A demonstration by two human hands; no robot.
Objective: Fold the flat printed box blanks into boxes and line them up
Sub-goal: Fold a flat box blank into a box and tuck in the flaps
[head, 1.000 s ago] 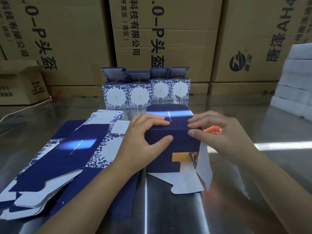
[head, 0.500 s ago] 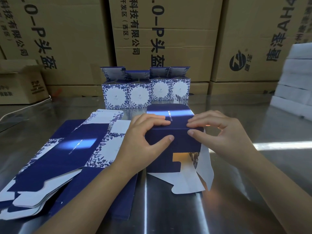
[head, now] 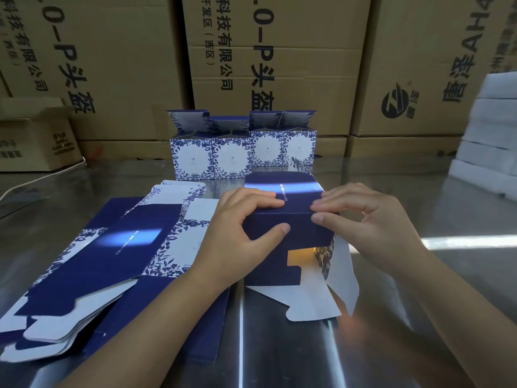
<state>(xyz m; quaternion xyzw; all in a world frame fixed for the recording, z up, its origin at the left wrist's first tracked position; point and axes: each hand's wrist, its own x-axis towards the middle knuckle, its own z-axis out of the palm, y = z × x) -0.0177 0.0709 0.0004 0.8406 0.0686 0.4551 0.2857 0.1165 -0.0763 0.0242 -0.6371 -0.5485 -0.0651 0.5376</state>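
A dark blue box blank (head: 291, 197), half opened into a tube, lies on its side on the steel table (head: 419, 275); its white end flaps (head: 310, 301) splay toward me. My left hand (head: 237, 236) grips its left edge, fingers on top, thumb on the near face. My right hand (head: 372, 228) pinches its right top edge. A fanned pile of flat blanks (head: 112, 247) lies at the left. Several folded boxes (head: 240, 155) with blue floral print stand in a row behind, lids up.
Large brown cartons (head: 274, 65) wall off the table's back. A smaller open carton (head: 33, 138) sits at the far left. White foam blocks (head: 489, 135) are stacked at the right edge. A white cable (head: 42, 177) runs along the left.
Both hands have stayed on the blank; the fingers have shifted a little closer together on its top edge, and the box has barely moved.
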